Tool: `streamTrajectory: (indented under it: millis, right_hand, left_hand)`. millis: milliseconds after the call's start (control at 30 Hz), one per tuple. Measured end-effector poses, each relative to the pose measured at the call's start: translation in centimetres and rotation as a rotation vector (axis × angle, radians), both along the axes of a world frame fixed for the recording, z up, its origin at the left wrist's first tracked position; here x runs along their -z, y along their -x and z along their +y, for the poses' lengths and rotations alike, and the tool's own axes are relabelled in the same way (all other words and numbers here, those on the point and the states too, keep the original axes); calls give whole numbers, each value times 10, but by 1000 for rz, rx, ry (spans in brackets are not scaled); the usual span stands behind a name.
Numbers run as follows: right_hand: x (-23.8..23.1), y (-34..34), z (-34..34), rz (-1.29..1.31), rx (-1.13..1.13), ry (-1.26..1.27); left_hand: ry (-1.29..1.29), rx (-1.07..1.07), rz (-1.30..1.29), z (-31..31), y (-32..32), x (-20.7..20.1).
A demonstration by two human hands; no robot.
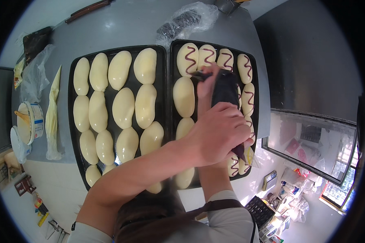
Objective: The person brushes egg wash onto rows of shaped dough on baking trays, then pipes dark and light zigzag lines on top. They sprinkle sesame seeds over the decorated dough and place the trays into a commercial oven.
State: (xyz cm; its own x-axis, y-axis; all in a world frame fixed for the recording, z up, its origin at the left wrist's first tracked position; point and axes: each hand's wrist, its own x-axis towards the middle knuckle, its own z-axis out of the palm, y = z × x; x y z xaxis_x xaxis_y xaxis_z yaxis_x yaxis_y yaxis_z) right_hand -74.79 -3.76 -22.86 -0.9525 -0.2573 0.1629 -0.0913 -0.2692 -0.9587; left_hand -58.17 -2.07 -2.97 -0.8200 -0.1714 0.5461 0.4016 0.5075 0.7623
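Note:
A piping bag (pixel 225 90) with dark filling is over the right-hand black tray (pixel 171 99). My left hand (pixel 223 131) is closed round the bag's lower part in the picture, where a clear plastic end shows. My right arm passes under the left wrist. Farther up, my right hand (pixel 207 83), blurred and partly covered, is closed on the bag near its dark upper end. Several pale oval dough pieces on this tray bear purple zigzag lines, such as the far-row dough piece (pixel 187 58). The dough piece (pixel 184 97) nearest my right hand is plain.
The left-hand black tray (pixel 72 97) carries rows of plain, glossy dough pieces. Left of it lie a flattened pale piping bag (pixel 54 117) and a white tub (pixel 35 121) with a wooden-handled tool. Crumpled plastic wrap (pixel 190 22) lies beyond the trays; a glass-topped case (pixel 310 141) stands right.

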Motion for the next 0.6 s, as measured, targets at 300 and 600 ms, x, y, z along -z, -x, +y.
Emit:
streamTrajectory:
  millis: [300,600]
  right_hand:
    - [-16,-68,47,-247,10,291]
    - [-16,-96,102,281,103,-90]
  left_hand:
    - [-27,80,-5,41,-46,-15]
    - [-55,93,16,73,-80,-19]
